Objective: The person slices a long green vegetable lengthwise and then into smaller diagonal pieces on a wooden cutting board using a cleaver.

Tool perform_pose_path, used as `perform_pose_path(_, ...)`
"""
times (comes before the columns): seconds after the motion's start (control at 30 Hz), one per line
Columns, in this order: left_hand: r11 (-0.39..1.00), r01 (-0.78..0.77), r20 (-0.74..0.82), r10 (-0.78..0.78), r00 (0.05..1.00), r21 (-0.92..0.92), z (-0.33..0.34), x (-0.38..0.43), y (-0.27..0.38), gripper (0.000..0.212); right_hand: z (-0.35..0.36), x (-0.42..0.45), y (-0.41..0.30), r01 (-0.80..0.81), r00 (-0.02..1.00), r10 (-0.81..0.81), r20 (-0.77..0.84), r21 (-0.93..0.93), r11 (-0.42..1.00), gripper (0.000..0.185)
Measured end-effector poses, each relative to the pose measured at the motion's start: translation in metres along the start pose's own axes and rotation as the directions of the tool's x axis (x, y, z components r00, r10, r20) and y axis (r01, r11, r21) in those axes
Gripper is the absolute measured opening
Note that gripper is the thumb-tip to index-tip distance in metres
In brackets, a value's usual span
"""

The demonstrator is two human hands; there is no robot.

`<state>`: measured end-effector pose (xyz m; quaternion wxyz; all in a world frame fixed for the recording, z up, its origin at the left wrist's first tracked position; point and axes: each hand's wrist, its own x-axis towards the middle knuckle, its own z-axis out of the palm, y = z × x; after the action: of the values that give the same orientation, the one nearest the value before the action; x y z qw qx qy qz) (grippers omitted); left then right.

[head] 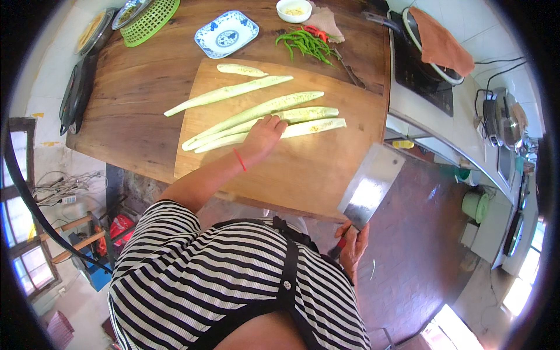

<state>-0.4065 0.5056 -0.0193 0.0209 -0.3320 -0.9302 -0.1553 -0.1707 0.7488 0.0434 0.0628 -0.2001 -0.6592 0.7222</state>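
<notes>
On the wooden cutting board (267,179) lie several long, pale green peeled vegetable pieces (232,92), possibly eggplant. My left hand (263,135), with a red cord at the wrist, curls its fingers over the nearest pieces (321,126) about midway along them. A shorter piece (239,69) lies by the board's far edge. My right hand (353,246) grips the dark and red handle of a cleaver (369,183). Its broad steel blade points away from me, beside and partly over the board's right front corner.
Beyond the board are a blue-and-white dish (226,34), green chilies (308,44), red chilies (318,33) and a white bowl (294,11) with pale chopped bits. Dark scissors or tongs (350,70) lie to their right. A cloth-covered pan (437,48) stands on the right-hand cooktop (420,83).
</notes>
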Motion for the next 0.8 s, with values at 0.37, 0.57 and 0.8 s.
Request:
perform_pose_path(0.37, 0.964, 0.193, 0.130, -0.170, 0.977, -0.182, -0.016, -0.090, 0.047, 0.062, 0.009, -0.008, 0.019, 0.269, 0.958, -0.268, 0.103, -0.645, 0.715, 0.042)
perform_pose_path(0.57, 0.907, 0.422, 0.415, -0.383, 0.825, -0.001, -0.014, -0.144, 0.019, 0.049, 0.012, -0.015, 0.034, 0.360, 0.932, -0.193, 0.307, -0.715, 0.599, 0.053)
perform_pose_path(0.8, 0.617, 0.638, 0.567, -0.348, 0.747, -0.461, -0.023, -0.140, 0.044, 0.028, 0.035, -0.010, 0.056, 0.572, 0.819, -0.256, 0.513, -0.692, 0.440, 0.054)
